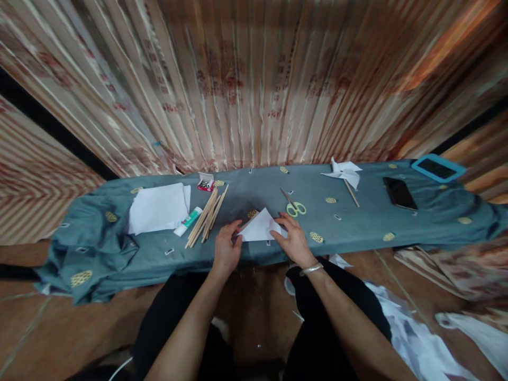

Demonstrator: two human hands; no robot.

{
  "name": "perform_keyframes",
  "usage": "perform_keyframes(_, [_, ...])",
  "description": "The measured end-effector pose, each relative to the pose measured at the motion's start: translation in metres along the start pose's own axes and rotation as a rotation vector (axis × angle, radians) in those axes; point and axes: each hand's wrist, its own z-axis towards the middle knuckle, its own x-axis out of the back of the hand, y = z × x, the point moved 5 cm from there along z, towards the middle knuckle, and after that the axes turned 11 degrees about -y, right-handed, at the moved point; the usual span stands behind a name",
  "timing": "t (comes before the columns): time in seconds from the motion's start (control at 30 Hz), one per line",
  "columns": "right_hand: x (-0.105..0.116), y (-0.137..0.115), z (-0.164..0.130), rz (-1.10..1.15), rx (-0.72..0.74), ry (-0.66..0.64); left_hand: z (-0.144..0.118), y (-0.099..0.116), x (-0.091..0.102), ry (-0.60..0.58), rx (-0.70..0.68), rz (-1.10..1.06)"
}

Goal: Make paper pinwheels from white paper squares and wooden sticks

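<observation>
A sheet of white paper [260, 227], folded into a triangle with its point away from me, lies at the near edge of the cloth-covered table. Its left corner is between the thumb and fingers of my left hand [227, 246]. At the right corner, my right hand [292, 241] has its thumb on top of the paper and its fingers along the far side. Just beyond my right hand lie scissors with light green handles [296, 209]. Several thin wooden sticks [206, 218] lie in a loose bundle to the left of my left hand.
A stack of white paper [159, 209], a green-and-white tube [188, 221] and a small red box of metal pieces [205, 183] are on the left. At right are a paper pinwheel [344, 172] with a stick, a phone [400, 193] and a blue-framed tablet [438, 168]. Paper scraps [413, 333] litter the floor.
</observation>
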Motion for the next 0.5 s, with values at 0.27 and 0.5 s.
perform_keyframes(0.27, [0.014,-0.015,0.003,0.304,0.067,-0.028,0.006,-0.003,0.012,0.061,-0.045,-0.068])
perform_keyframes(0.5, [0.012,-0.031,-0.002,0.328,0.086,-0.107,0.009,0.004,0.013,0.044,-0.089,0.058])
